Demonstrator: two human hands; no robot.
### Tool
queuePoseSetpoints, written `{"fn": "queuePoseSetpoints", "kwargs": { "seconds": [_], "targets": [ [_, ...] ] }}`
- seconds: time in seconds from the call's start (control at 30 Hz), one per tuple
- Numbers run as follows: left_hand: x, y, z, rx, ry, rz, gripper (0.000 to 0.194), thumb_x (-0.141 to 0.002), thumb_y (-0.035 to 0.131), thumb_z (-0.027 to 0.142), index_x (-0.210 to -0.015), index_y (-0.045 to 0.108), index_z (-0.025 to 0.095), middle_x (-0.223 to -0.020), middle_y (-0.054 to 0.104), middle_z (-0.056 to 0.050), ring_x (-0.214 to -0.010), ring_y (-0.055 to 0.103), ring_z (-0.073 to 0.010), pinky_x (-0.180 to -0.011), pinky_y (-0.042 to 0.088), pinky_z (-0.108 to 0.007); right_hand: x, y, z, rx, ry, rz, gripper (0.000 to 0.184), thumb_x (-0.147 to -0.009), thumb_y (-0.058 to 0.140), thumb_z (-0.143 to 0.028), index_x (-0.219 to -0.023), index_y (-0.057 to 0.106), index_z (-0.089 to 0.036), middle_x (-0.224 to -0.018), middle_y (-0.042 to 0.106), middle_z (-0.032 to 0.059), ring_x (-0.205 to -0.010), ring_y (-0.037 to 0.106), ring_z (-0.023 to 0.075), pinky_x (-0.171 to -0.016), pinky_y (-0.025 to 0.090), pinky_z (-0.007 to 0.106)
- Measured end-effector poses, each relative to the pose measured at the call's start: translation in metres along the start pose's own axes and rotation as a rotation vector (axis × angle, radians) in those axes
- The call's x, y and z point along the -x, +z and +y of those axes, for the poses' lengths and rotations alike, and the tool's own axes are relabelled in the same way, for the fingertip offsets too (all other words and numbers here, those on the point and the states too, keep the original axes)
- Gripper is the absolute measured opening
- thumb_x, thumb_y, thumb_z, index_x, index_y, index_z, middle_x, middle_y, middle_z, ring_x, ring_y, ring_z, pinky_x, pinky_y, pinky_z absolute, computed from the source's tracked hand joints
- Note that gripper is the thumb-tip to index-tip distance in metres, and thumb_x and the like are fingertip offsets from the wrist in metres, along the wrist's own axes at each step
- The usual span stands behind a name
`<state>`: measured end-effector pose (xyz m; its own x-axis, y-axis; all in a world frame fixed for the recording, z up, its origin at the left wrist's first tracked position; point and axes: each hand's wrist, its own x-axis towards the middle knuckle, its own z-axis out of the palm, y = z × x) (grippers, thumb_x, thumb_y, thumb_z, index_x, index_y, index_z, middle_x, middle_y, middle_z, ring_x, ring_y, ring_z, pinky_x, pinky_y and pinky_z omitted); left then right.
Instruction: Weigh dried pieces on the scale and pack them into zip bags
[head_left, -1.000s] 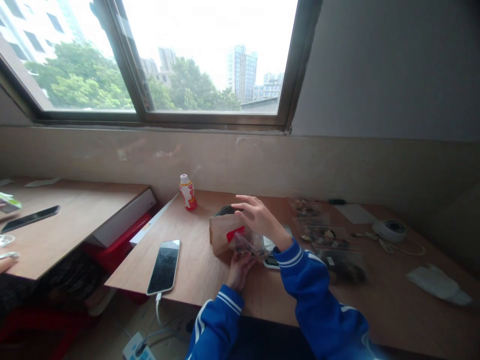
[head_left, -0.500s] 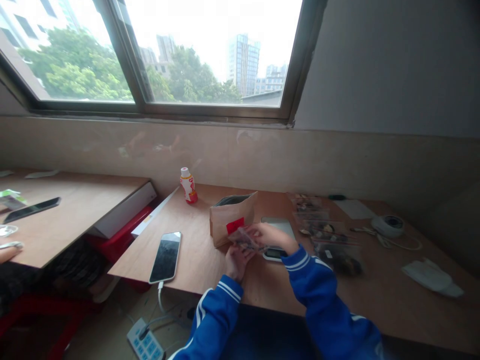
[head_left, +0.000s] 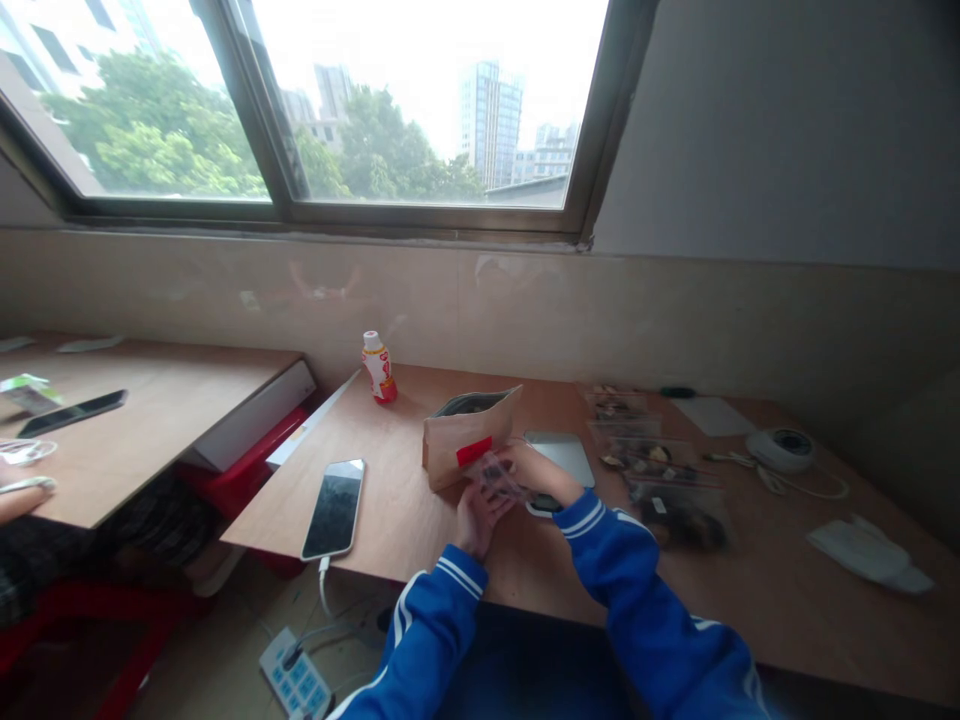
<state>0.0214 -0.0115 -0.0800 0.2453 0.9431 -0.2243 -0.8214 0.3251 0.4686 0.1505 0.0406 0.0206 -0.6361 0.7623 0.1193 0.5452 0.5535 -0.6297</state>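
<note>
Left hand [head_left: 478, 520] and right hand [head_left: 536, 472] clamped together on small plastic bag [head_left: 496, 476], held over desk [head_left: 525, 590], touching paper bag [head_left: 466, 437]. Scale [head_left: 559, 458] just beyond right hand; 4 filled bags [head_left: 652, 465] right of it. Phone [head_left: 334, 509] left. Open room toward desk's near edge.

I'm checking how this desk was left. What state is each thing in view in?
small clear plastic bag: held between both hands
left hand: gripping the bag from below
right hand: holding the bag from above
brown paper bag: open at the top
smartphone: screen dark, cable plugged in
plastic bottle: upright, capped
power strip: on the floor, plug inserted
</note>
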Motion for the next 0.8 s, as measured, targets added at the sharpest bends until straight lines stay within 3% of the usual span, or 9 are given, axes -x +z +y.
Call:
{"fn": "queuePoseSetpoints", "kwargs": {
  "seconds": [0.23,0.37,0.53,0.67,0.73,0.8],
  "targets": [
    [0.0,0.003,0.002,0.044,0.015,0.103,0.035,-0.084,0.048,0.03,-0.115,0.056,0.015,-0.108,0.066,-0.016,-0.092,0.066,-0.0251,-0.092,0.045,-0.043,0.008,-0.004,0.002,-0.209,0.03,0.03,0.025,-0.072,0.071,-0.023,-0.096,0.073,-0.018,-0.105,0.071,0.0082,-0.088,0.067,0.0232,-0.079,0.052,0.033],
    [0.001,0.004,0.003,0.072,0.006,0.101,0.039,-0.084,0.05,0.03,-0.12,0.053,0.017,-0.117,0.063,-0.015,-0.095,0.065,-0.025,-0.094,0.045,-0.043,0.015,-0.008,0.007,-0.297,0.095,0.15,0.029,-0.076,0.069,-0.028,-0.102,0.071,-0.017,-0.099,0.073,0.0083,-0.084,0.068,0.0226,-0.076,0.053,0.034],
    [0.001,0.003,0.003,0.065,0.018,0.101,0.043,-0.082,0.052,0.03,-0.123,0.049,0.02,-0.12,0.061,-0.015,-0.095,0.066,-0.026,-0.093,0.045,-0.046,0.024,-0.041,-0.005,-0.326,0.089,0.259,0.033,-0.074,0.07,-0.036,-0.102,0.07,-0.017,-0.094,0.072,0.0059,-0.084,0.067,0.0205,-0.079,0.053,0.035],
    [0.0,0.001,0.002,0.058,0.013,0.109,0.039,-0.082,0.052,0.029,-0.12,0.05,0.02,-0.121,0.061,-0.014,-0.093,0.067,-0.0252,-0.092,0.046,-0.045,0.014,-0.074,-0.038,-0.361,-0.009,0.531,0.038,-0.076,0.07,-0.038,-0.109,0.066,-0.02,-0.097,0.071,0.0045,-0.087,0.066,0.0186,-0.08,0.054,0.032],
    [0.0,0.001,0.001,0.057,0.016,0.114,0.037,-0.083,0.051,0.029,-0.119,0.051,0.019,-0.121,0.062,-0.014,-0.094,0.066,-0.025,-0.091,0.047,-0.044,0.0,-0.08,-0.054,-0.35,-0.085,0.72,0.037,-0.078,0.069,-0.037,-0.112,0.065,-0.022,-0.102,0.07,0.0046,-0.09,0.066,0.0183,-0.083,0.053,0.032],
    [0.001,0.002,0.001,0.048,0.023,0.117,0.036,-0.084,0.049,0.029,-0.119,0.051,0.019,-0.119,0.062,-0.014,-0.094,0.066,-0.025,-0.092,0.046,-0.044,-0.014,-0.077,-0.064,-0.284,-0.147,0.803,0.036,-0.083,0.064,-0.036,-0.117,0.062,-0.024,-0.11,0.068,0.0046,-0.094,0.065,0.0183,-0.088,0.052,0.033]
  ]
}}
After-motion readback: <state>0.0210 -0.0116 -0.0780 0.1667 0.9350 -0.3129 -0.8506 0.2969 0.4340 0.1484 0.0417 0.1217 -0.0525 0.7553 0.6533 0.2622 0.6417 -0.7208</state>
